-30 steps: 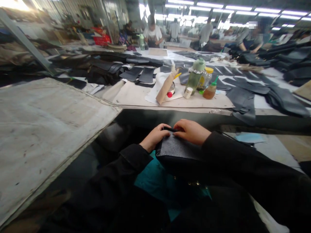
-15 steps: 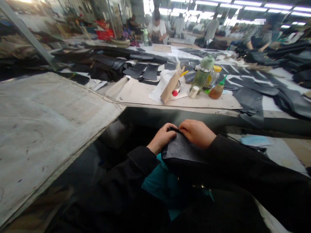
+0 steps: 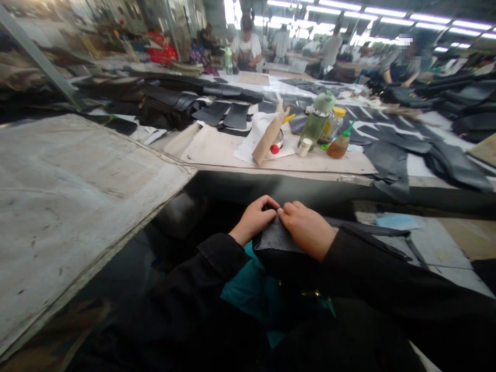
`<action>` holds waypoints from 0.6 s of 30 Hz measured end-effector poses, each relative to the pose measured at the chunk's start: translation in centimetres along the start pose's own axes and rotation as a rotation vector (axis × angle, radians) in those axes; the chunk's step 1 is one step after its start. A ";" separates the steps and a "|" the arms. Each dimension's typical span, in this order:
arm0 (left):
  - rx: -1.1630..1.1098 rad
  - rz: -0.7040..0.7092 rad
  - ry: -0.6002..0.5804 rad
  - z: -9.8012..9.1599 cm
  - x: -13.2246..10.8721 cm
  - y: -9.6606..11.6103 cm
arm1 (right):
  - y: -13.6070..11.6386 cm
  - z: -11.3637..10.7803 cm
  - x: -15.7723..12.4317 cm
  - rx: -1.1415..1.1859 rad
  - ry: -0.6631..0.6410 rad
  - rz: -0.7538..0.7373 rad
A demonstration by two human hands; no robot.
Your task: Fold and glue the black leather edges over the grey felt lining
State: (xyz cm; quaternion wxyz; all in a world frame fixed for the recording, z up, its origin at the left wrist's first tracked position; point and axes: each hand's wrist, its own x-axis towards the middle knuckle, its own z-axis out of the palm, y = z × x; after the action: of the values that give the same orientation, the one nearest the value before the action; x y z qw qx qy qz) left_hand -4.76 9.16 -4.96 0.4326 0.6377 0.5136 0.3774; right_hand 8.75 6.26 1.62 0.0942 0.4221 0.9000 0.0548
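Observation:
On my lap lies a black bag [image 3: 276,238] with a speckled grey face, its far edge raised between my hands. My left hand [image 3: 253,219] pinches that edge between thumb and fingers. Right against it, my right hand [image 3: 310,228] is closed on the same edge, fingertips touching those of the left. The right hand covers part of the grey face. A dark strap [image 3: 364,227] runs off to the right behind my sleeve. Gold-coloured metal parts [image 3: 315,293] glint lower down, near teal cloth [image 3: 248,281]. The bag's underside is lost in shadow.
A bench [image 3: 217,150] ahead carries a green bottle [image 3: 314,126], a glue bottle [image 3: 338,146] and black leather pieces [image 3: 236,116]. A pale tabletop [image 3: 77,191] juts in from the left. A blue mask [image 3: 397,221] lies at right. Several people work farther back.
My right hand has shifted slightly down and left along the bag's edge, covering more of the grey face. More of the strap shows at right. The view has turned slightly right.

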 end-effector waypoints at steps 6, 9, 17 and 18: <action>0.175 0.188 -0.131 -1.4 0.5 0.3 | 0.0 0.1 -2.0 -0.037 -0.018 0.042; 0.425 0.374 -0.236 -2.4 0.6 0.9 | 1.0 0.4 -3.5 -0.056 -0.014 0.075; 0.910 0.524 -0.253 -2.8 -0.4 2.8 | 2.9 2.1 -7.8 0.003 0.081 0.150; 0.927 0.522 -0.238 -2.7 -0.5 2.8 | 3.3 2.3 -8.4 0.071 0.109 0.152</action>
State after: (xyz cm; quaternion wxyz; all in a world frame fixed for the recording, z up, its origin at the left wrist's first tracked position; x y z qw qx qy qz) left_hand -6.45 8.81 -1.41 0.0533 0.9062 0.3984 0.1314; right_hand 16.98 1.92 1.01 0.0255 0.4888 0.8704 0.0526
